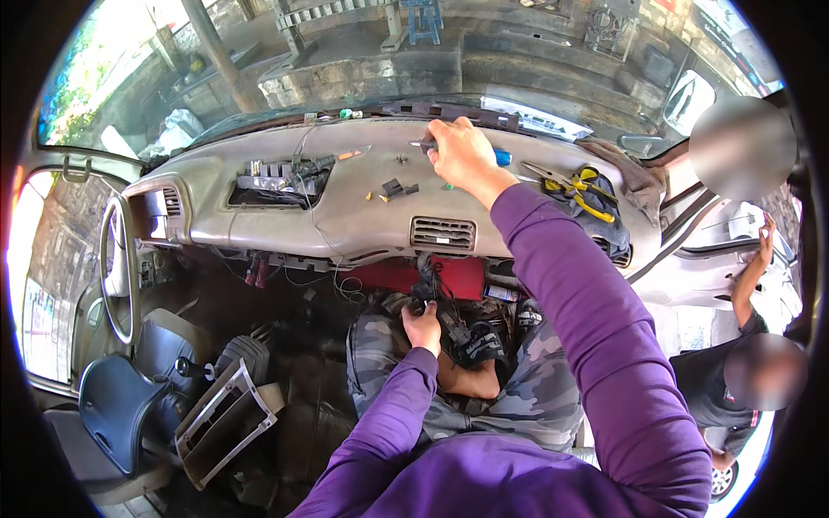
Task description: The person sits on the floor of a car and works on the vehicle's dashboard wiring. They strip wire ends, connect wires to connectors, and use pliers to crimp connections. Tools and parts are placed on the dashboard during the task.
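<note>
My right hand (466,155) reaches over the top of the dashboard (363,186), its fingers closed round a slim dark tool (425,146) whose thin tip points left. A blue handle-like piece (503,157) shows on the other side of that hand; whether it belongs to the same tool I cannot tell. Below the dashboard, in front of my lap, my left hand (421,328) is closed on a bundle of dark wiring (425,289) hanging from under the dash. Small dark and brass-coloured parts (395,188) lie on the dashboard near my right hand.
Yellow-handled pliers (591,203) rest on a dark cloth pouch at the right. Wires fill the dash opening (276,181). The steering wheel (121,268) stands at left, a loose trim frame (226,423) below it. Two other people (704,380) are by the right door.
</note>
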Demonstrator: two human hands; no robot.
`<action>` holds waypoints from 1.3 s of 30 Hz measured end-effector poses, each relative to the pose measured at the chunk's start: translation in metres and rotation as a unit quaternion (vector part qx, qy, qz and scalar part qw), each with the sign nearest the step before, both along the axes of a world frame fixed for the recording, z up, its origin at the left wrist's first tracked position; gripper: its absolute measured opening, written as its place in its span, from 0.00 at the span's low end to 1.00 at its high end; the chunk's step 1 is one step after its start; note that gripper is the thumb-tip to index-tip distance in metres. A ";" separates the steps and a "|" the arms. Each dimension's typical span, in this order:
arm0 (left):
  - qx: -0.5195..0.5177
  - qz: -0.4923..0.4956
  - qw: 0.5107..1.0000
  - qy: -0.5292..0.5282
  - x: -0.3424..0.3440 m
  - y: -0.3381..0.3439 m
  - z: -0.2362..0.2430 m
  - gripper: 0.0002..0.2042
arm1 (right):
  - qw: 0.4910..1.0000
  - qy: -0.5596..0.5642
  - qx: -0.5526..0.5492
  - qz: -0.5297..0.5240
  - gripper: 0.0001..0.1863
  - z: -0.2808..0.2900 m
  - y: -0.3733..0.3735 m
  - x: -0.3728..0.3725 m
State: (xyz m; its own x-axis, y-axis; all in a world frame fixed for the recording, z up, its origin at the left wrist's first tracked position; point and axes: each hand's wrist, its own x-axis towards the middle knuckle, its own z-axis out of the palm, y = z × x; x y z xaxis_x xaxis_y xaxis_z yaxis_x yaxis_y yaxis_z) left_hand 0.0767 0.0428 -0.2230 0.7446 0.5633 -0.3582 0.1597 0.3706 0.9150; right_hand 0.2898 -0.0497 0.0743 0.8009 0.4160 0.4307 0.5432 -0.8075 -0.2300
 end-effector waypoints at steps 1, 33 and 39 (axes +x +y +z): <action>0.060 0.035 0.994 -0.088 0.000 -0.003 -0.008 0.10 | 1.000 -0.030 -0.003 -0.004 0.14 0.000 0.000 0.000; 0.138 -0.128 0.980 0.063 -0.009 0.007 0.004 0.14 | 0.723 0.609 0.305 0.114 0.16 -0.229 -0.053 -0.127; 0.052 -0.098 0.990 0.086 -0.009 0.000 0.031 0.15 | 0.581 0.675 0.450 0.076 0.20 -0.240 -0.058 -0.126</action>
